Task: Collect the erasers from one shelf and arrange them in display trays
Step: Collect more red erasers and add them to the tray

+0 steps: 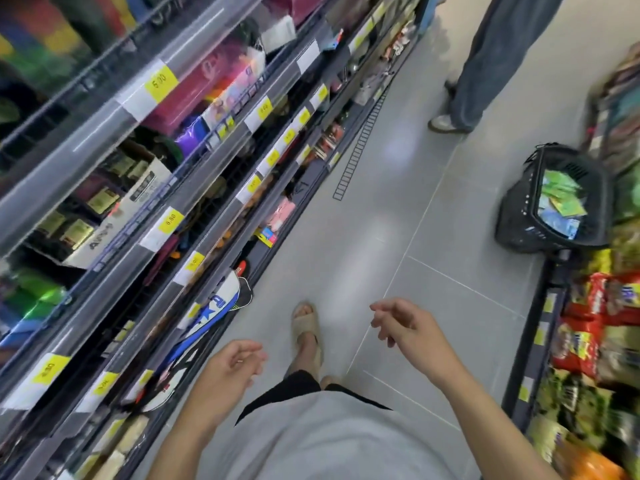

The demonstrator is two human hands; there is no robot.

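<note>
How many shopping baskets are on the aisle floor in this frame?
1. A black basket stands on the floor at the right, against the snack shelf, with green and blue packets inside. Others may be out of view.

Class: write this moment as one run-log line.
place: shop aisle | left hand: open, holding nothing | right hand: open, holding nothing | erasers: none in hand | basket: on floor, right side

Erasers, perhaps pink packs, low shelf.
</note>
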